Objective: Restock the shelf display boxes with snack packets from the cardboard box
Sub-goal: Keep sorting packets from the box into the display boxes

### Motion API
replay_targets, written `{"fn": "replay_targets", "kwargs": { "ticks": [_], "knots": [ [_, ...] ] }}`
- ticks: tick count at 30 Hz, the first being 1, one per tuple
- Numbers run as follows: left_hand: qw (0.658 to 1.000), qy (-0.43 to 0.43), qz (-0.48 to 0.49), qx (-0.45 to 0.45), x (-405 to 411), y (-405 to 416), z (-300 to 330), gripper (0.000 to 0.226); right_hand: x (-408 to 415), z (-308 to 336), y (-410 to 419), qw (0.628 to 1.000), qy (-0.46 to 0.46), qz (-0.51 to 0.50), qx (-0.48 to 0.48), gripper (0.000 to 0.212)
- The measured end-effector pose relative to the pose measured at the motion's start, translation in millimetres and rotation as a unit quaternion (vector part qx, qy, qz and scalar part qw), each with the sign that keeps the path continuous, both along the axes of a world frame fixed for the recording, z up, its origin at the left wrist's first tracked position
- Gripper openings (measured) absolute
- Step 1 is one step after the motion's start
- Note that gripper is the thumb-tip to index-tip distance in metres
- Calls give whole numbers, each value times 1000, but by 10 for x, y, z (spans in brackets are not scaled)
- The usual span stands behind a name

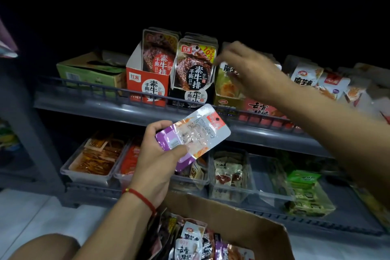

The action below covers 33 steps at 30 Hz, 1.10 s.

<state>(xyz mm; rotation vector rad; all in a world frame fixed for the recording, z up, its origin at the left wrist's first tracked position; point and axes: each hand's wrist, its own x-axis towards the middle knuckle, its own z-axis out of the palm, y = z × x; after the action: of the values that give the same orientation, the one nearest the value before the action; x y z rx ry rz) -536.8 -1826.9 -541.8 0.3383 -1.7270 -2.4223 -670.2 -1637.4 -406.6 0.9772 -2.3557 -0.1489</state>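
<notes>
On the upper shelf (pixel 88 110), at the far left, sits a green carton (pixel 88 74) with its top flaps open. Just beside it stands a red display box (pixel 147 86) with dark-red packets upright inside, and touching that on its right a black display box (pixel 193 88) packed with similar packets.

Below and in front, the left hand (pixel 156 162), a red string bracelet (pixel 140 197) on its wrist, holds a snack packet (pixel 193 133) with a purple and clear back, tilted so its red hang-tab end points up to the right. The thumb presses on the near face and the curled fingers wrap the far edge, so the packet is pinched between them. It hangs in the air in front of the upper shelf's rail, above the lower shelf's clear plastic trays (pixel 90 160) of orange and red snacks.

At the bottom, the cardboard box (pixel 249 224) stands open with a jumble of packets inside.

The right hand (pixel 251 69) reaches over a yellow display box (pixel 226 91) on the upper shelf; it is motion-blurred, the fingers seemingly loosely spread, and I cannot tell whether they grip anything. Further right, white packets (pixel 316 80) lie loosely heaped on the shelf.
</notes>
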Motion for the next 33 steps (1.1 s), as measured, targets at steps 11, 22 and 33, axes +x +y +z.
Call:
{"fn": "replay_targets", "kwargs": {
  "ticks": [11,22,33],
  "knots": [
    [984,-14,-146,103,65,114,3,43,910,-362,417,951,-283,32,-123,19],
    [979,56,-163,-105,119,464,-147,31,1028,-500,827,758,-473,-67,-444,13],
    [928,81,-209,-298,157,664,-259,39,794,415,2174,907,-50,-233,-349,17]
  ]
}}
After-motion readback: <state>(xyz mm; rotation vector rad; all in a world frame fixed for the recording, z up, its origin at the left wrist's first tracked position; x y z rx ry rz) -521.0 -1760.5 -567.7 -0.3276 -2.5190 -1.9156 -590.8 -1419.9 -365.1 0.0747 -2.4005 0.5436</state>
